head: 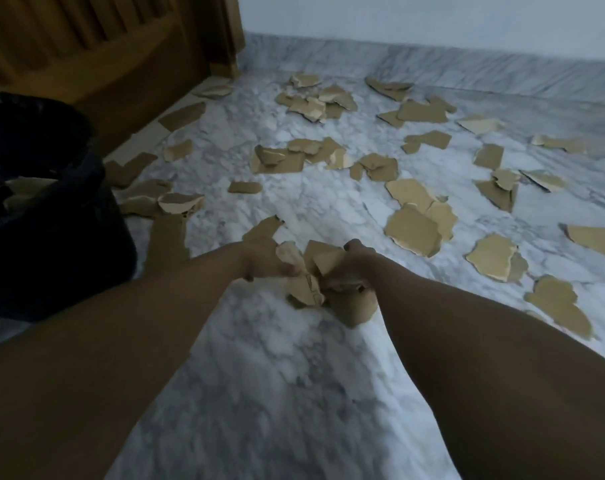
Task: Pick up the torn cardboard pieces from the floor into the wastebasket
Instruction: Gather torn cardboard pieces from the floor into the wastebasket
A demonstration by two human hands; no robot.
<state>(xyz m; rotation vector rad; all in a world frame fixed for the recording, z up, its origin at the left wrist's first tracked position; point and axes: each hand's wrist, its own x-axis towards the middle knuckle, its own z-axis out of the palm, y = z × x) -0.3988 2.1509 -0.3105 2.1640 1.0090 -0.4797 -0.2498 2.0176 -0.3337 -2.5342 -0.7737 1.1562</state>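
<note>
Marble floor (pixel 294 358) is carrying scattered torn cardboard pieces (pixel 412 226). Left hand (pixel 263 261) and right hand (pixel 354 268) are both gripping one gathered bundle (pixel 308 289), evidently consolidating it before transfer to the wastebasket (pixel 51 220) at left.

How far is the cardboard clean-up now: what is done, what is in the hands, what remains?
Done: a few tan cardboard pieces lie inside the black wastebasket. In hand: the left hand and right hand grip a bunch of torn brown cardboard scraps near the white marble floor. Left: most of the job, since many scattered torn pieces cover the floor up to the far wall.
</note>
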